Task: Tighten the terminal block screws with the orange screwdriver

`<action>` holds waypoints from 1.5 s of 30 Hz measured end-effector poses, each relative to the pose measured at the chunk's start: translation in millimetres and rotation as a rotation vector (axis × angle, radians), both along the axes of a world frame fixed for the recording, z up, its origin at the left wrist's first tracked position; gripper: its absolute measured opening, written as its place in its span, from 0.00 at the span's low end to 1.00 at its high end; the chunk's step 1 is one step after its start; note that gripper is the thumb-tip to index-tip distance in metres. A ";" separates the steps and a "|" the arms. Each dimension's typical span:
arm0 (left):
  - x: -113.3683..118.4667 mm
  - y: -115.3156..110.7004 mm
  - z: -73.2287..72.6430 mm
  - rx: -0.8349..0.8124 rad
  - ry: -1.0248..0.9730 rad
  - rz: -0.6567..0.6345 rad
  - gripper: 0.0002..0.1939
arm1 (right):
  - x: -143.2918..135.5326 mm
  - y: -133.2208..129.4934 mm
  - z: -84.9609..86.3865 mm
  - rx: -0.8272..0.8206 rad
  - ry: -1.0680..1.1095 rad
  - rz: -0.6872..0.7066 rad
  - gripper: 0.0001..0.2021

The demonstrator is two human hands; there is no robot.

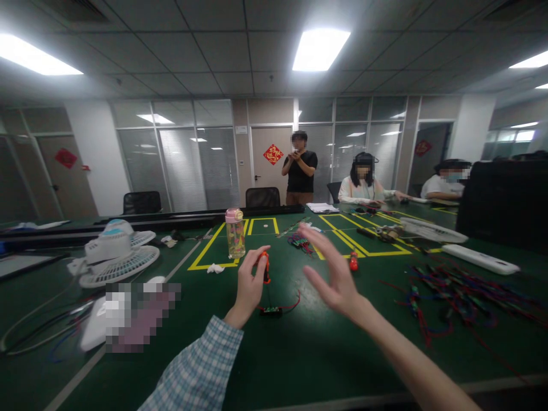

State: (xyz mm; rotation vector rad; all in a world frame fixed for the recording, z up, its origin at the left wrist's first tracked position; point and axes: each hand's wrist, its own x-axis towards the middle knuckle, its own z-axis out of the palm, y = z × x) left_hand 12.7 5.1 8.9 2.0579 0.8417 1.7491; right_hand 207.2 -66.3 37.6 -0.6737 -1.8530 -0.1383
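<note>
My left hand (250, 281), below a checked sleeve, is closed around the orange and black handle of a screwdriver (266, 276). The tool stands nearly upright, its thin shaft pointing down to a small green circuit board (271, 311) on the table. Red wires come off both ends of that board. Whether the tip touches the board I cannot tell. Off to the right, my right hand (336, 279) is raised over the table, fingers spread and slightly blurred, holding nothing. A small red object (353, 262) lies beyond it.
On the right lies a heap of wired boards (445, 299) near a white strip (479, 258). A pink-lidded bottle (235, 237) and crumpled tissue (215, 268) stand ahead. White fans (122, 265) occupy the left. Several people are across the table, one standing person (301, 171) among them.
</note>
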 end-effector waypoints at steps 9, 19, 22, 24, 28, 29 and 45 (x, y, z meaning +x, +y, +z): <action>-1.2 0.3 -3.2 -0.030 -0.026 -0.039 0.15 | -34.8 44.2 -85.9 -0.638 -0.292 0.119 0.22; 7.0 -2.3 0.5 -0.056 -0.029 -0.134 0.11 | -41.7 48.4 -85.5 -0.583 -0.403 0.087 0.11; 7.8 -3.2 1.3 -0.059 -0.024 -0.125 0.09 | -41.3 49.0 -86.2 -0.608 -0.393 0.100 0.12; 7.5 -5.2 2.1 -0.062 -0.013 -0.138 0.09 | -41.5 48.5 -85.7 -0.619 -0.390 0.110 0.12; 6.2 -8.9 3.1 -0.063 0.014 -0.196 0.14 | -41.2 46.6 -83.7 -0.632 -0.384 0.139 0.13; 5.9 -9.1 3.1 -0.061 0.008 -0.208 0.14 | -40.8 46.2 -83.1 -0.631 -0.381 0.148 0.13; 6.0 -4.8 3.8 -0.076 -0.061 -0.202 0.13 | -35.2 35.3 -68.8 -0.670 -0.511 0.077 0.16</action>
